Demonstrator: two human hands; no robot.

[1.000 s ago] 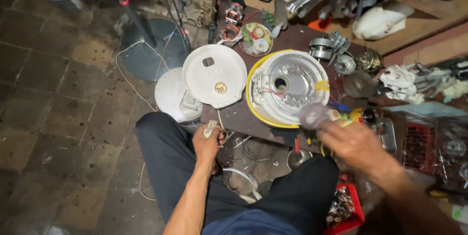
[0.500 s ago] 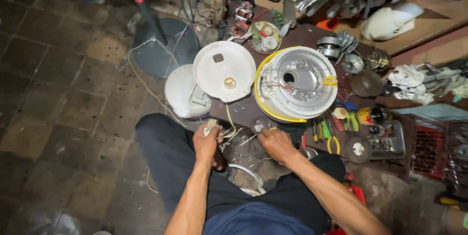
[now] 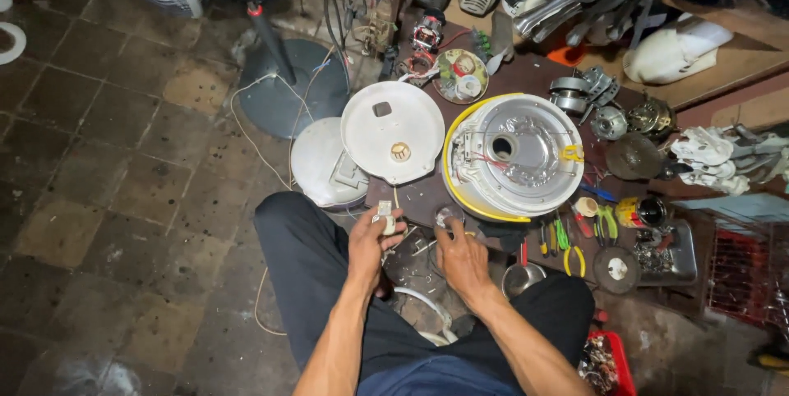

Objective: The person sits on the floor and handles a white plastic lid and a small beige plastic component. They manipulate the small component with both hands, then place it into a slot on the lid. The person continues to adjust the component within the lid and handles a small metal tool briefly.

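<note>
My left hand (image 3: 370, 250) is closed around a small white plug-like part (image 3: 384, 219) with a thin wire running off it, just in front of the low brown table (image 3: 526, 75). My right hand (image 3: 460, 258) pinches a small round grey piece (image 3: 448, 215) at the table's front edge. Directly beyond lie a round white cover (image 3: 393, 131) with a small hub, and an overturned yellow-rimmed appliance body (image 3: 514, 156) showing its metal underside and wiring. Both hands work close together above my knees.
Pliers and screwdrivers (image 3: 575, 240) with green and yellow handles lie right of the appliance. A small metal ladle (image 3: 523, 277) sits nearby. A fan stand base (image 3: 292, 88) and white dome (image 3: 325, 168) stand on the tiled floor at left. A red crate (image 3: 612, 363) of parts is beside my right leg.
My right hand came back from the tools at the right, a second ago, to the table's front edge beside my left hand and now pinches a small round piece. The left hand stayed put.
</note>
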